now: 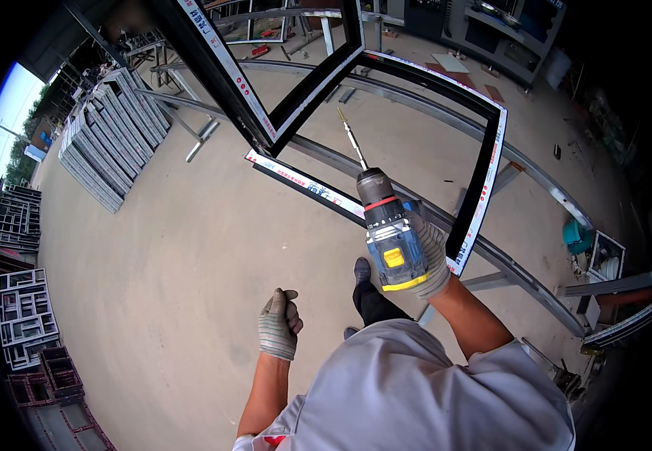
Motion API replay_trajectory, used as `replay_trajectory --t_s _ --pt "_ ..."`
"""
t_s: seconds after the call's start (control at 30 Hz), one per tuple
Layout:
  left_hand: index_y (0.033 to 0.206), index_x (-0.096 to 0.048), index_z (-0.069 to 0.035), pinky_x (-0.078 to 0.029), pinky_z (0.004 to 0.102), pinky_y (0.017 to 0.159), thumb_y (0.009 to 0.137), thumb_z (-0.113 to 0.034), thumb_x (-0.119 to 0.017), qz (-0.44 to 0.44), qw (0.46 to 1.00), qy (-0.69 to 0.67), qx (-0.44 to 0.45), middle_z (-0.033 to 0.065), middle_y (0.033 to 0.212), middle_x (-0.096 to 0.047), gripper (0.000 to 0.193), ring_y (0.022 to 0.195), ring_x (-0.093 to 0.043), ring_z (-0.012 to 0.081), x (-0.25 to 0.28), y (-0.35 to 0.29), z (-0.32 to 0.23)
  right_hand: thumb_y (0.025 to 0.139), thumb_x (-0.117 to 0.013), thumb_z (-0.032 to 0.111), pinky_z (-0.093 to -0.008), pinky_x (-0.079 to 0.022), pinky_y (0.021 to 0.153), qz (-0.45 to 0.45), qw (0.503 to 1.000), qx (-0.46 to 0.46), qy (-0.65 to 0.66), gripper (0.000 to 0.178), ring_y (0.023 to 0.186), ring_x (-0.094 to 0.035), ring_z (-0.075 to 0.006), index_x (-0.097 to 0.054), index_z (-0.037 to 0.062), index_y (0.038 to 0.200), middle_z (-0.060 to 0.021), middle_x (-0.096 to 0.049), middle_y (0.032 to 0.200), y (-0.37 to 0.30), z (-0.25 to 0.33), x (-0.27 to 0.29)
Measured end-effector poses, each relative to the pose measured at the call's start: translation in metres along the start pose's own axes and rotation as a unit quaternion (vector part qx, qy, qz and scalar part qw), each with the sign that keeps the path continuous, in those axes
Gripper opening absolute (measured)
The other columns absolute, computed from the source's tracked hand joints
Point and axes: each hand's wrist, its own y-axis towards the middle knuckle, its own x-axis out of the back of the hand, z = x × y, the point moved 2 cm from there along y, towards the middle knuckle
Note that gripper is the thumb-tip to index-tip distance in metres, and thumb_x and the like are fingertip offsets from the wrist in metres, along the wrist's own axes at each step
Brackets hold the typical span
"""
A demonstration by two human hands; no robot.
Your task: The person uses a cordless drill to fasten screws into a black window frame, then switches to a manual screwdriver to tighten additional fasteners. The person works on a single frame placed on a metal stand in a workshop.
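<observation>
My right hand (pixel 432 252), in a striped work glove, is wrapped round a blue and black cordless drill (pixel 392 240) with a yellow patch on its housing. A long driver bit (pixel 351 140) sticks out of its chuck, pointing up and away from me. Beyond and beside the drill is a black window frame (pixel 485 177) with printed white film along its edges, and the drill overlaps its near edge. My left hand (pixel 278 323), gloved the same way with bare fingertips, hangs over the floor with its fingers curled and pressed together. Anything inside those fingers is hidden.
Metal support rails (pixel 536 289) run under the frame. An upright black sash (pixel 224 68) joins its far left corner. At left stand stacked wrapped profiles (pixel 111 135) and welded grilles (pixel 29 319). A teal bucket (pixel 577 237) sits at right; a machine (pixel 495 37) stands behind.
</observation>
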Motion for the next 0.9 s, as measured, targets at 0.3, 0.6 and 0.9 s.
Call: replay_trajectory --t_s 0.3,0.6,0.9 --pt "0.101 -0.064 -0.005 -0.021 0.0252 0.043 0.102 -0.044 -0.06 -0.059 0.981 0.167 0.075 -0.0061 0.055 -0.033 0.039 0.044 -0.025 0.0065 -0.038 0.155 -0.056 0.082 -0.08 0.035 -0.0392 -0.055 0.085 -0.268 0.422 0.201 -0.842 0.052 0.094 -0.068 -0.031 -0.057 0.0059 0.117 -0.0173 -0.068 0.102 0.154 0.154 0.093" --pt "0.086 -0.061 -0.011 -0.022 0.0249 0.041 0.095 -0.056 -0.066 -0.057 0.949 0.261 0.168 -0.0063 0.059 -0.037 0.046 0.045 -0.027 0.0056 -0.107 0.288 -0.091 0.085 -0.071 0.02 -0.0443 -0.056 0.084 -0.396 0.188 0.043 -0.898 0.039 0.095 -0.07 -0.0346 -0.056 0.0034 0.117 -0.0199 -0.069 0.101 0.271 0.289 0.133" --pt "0.074 -0.052 -0.02 -0.023 0.0249 0.038 0.09 -0.059 -0.071 -0.089 0.906 0.355 0.212 -0.0068 0.055 -0.037 0.046 0.042 -0.03 0.0056 -0.112 0.347 -0.099 0.089 -0.064 0.014 -0.0468 -0.056 0.087 -0.419 0.161 -0.013 -0.893 0.034 0.103 -0.069 -0.0373 -0.057 0.0018 0.12 -0.022 -0.069 0.109 0.331 0.355 0.176"
